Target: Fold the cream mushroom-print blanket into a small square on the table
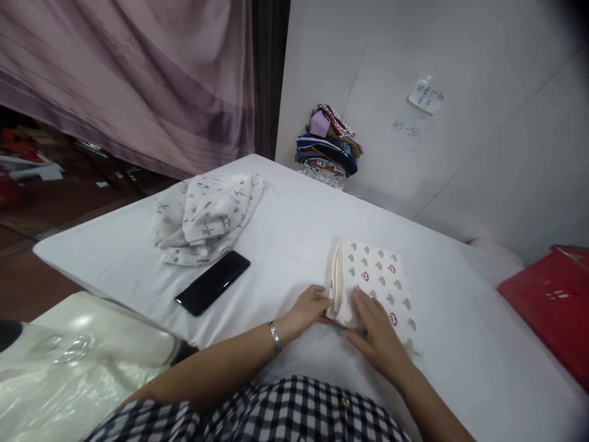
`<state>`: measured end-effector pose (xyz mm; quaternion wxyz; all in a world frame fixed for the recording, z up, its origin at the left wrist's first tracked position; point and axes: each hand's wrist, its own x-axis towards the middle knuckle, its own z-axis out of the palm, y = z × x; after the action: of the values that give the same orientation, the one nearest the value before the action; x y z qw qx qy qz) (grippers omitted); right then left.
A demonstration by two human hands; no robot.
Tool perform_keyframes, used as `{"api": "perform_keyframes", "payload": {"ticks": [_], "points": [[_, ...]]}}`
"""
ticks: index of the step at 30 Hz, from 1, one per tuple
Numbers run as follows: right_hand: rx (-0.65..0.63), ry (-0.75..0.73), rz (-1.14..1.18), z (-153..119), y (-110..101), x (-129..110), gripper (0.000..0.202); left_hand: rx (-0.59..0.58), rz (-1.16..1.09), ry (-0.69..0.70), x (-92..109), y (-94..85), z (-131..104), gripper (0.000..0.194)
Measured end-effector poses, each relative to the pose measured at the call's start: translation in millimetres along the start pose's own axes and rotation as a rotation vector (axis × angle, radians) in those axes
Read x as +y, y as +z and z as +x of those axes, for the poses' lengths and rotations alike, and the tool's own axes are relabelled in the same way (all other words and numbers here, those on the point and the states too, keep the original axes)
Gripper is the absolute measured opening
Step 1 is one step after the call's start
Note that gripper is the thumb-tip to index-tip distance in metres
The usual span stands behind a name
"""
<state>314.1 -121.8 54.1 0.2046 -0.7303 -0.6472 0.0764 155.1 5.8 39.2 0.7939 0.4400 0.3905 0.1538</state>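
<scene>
A folded white cloth with grey and red mushroom-like prints lies on the white-covered table, its layered folds showing on the left side. At its lower left corner, my left hand, with a silver bracelet at the wrist, pinches the edge between thumb and fingers. My right hand rests on the cloth's near part, fingers spread over the top and thumb at the near edge.
A crumpled patterned cloth and a black phone lie to the left. Folded fabrics are stacked by the wall. A red container stands at the right, and plastic-wrapped material at lower left.
</scene>
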Motion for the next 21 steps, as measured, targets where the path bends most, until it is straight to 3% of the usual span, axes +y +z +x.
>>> {"api": "perform_keyframes", "payload": {"ticks": [2,5,9,12,15,17,21], "points": [[-0.028,-0.07,-0.076,6,17,-7,0.071,-0.011,-0.03,0.007,-2,-0.6,0,0.044],[-0.01,-0.018,-0.062,11,29,-5,0.069,-0.037,-0.003,-0.015,-2,-1.9,1,0.044],[-0.007,0.159,0.236,11,15,-7,0.06,-0.066,0.009,0.005,-2,-1.8,4,0.046],[0.114,0.395,0.502,11,-1,-16,0.052,-0.064,0.017,0.026,-6,-1.4,7,0.047],[0.259,0.526,0.562,12,0,-22,0.053,-0.065,-0.003,-0.002,-8,-1.7,10,0.049],[0.235,0.428,0.457,11,12,-23,0.053,-0.1,-0.009,-0.009,-8,-1.9,10,0.046],[0.098,0.065,0.162,6,39,-18,0.055,-0.171,0.037,0.025,-5,-1.6,8,0.035]]}}
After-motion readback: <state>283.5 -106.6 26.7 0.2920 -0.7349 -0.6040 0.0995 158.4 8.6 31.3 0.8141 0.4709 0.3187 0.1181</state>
